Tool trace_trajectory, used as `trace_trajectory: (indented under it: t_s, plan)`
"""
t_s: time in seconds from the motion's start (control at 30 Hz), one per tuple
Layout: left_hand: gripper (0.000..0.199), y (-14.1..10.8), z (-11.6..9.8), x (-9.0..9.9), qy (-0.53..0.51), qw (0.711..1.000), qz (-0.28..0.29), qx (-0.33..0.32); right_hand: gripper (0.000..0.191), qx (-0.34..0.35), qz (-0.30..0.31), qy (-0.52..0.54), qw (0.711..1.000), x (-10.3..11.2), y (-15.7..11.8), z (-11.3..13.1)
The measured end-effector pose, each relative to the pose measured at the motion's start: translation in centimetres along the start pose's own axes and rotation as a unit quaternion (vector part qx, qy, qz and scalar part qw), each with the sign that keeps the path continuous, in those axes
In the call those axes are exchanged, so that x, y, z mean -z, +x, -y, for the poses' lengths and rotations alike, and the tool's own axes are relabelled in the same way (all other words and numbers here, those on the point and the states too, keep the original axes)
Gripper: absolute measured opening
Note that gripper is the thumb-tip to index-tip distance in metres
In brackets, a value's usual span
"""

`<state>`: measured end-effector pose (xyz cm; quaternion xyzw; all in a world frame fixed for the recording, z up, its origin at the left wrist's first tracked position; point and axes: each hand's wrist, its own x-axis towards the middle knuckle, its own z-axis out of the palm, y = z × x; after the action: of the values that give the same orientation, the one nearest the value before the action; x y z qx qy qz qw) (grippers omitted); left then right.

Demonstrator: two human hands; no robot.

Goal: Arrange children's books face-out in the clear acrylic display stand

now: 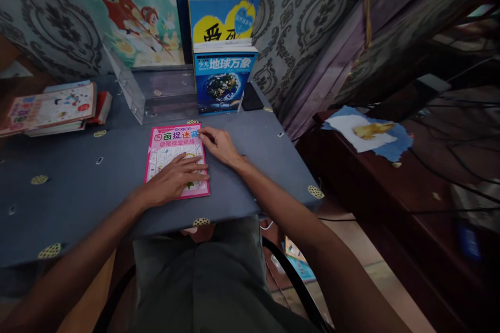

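A pink-bordered children's picture book lies closed and face up on the cloth-covered table in front of me. My left hand rests flat across its lower part with the fingers spread, hiding some of the cover drawings. At the upper right edge of the book is my right hand, its fingers bent and the thumb and index finger pinching the cover's edge near the title.
A clear acrylic stand holds upright books, with a blue earth book at its front. A phone lies beside it. Stacked books sit at left. A dark wooden cabinet with cables stands at right.
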<state>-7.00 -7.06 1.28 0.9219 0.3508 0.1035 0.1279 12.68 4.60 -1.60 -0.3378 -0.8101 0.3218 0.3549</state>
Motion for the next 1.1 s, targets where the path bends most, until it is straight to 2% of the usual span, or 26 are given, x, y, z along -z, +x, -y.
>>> trace_trajectory:
  t_s: [0.13,0.23,0.33,0.47,0.67,0.83,0.97,1.1]
  plan:
    - [0.062,-0.6,-1.2,0.1,0.025,0.999,0.022,0.023,0.028,0.038,0.029,-0.040,0.998,-0.2,-1.0,0.2]
    - [0.069,-1.1,-1.9,0.4,0.030,0.999,0.033,0.013,0.035,0.072,0.074,-0.085,0.991,-0.4,-2.0,0.3]
    - [0.070,-1.6,-2.5,0.4,0.032,0.999,0.031,0.011,0.039,0.073,0.104,-0.132,0.983,-0.6,-2.9,0.4]
    - [0.069,-2.0,-3.3,-0.3,0.042,0.998,0.022,0.028,0.039,0.070,0.113,-0.155,0.979,-0.6,-3.3,0.7]
    - [0.062,-3.4,-4.3,-1.2,0.033,0.999,-0.009,0.017,0.045,0.081,0.126,-0.177,0.973,-0.3,-3.8,1.4]
    - [0.046,-4.1,-6.6,-1.9,0.075,0.995,-0.046,0.045,0.043,0.085,0.139,-0.191,0.968,-0.1,-4.4,2.2]
    - [0.051,-4.2,-8.3,-2.7,0.110,0.988,-0.060,0.093,0.050,0.082,0.147,-0.206,0.964,0.1,-5.8,3.1]
    - [0.056,-4.7,-8.9,-3.4,0.119,0.983,-0.100,0.097,0.058,0.087,0.159,-0.223,0.958,0.4,-7.9,4.0]
